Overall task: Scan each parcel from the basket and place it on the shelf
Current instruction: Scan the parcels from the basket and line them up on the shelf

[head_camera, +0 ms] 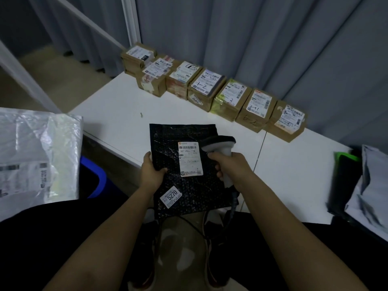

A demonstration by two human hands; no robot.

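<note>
The black bubble mailer point(184, 164) is glossy, dimpled plastic with smooth white paper labels point(190, 159). Behind it on the matt white desk point(294, 169) stand brown cardboard boxes point(222, 99), one taped in shiny yellow. Left of the mailer lies a crinkled, translucent grey plastic bag point(37, 152).

Grey curtain point(252, 38) behind; black shoes point(212, 248) on floor below; green-edged black object point(346, 164) at right.

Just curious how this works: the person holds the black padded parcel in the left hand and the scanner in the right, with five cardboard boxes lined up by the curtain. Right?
Nearly. The head view shows seven cardboard boxes by the curtain, not five. The left hand does hold the black padded parcel, and the right hand the scanner.
</note>
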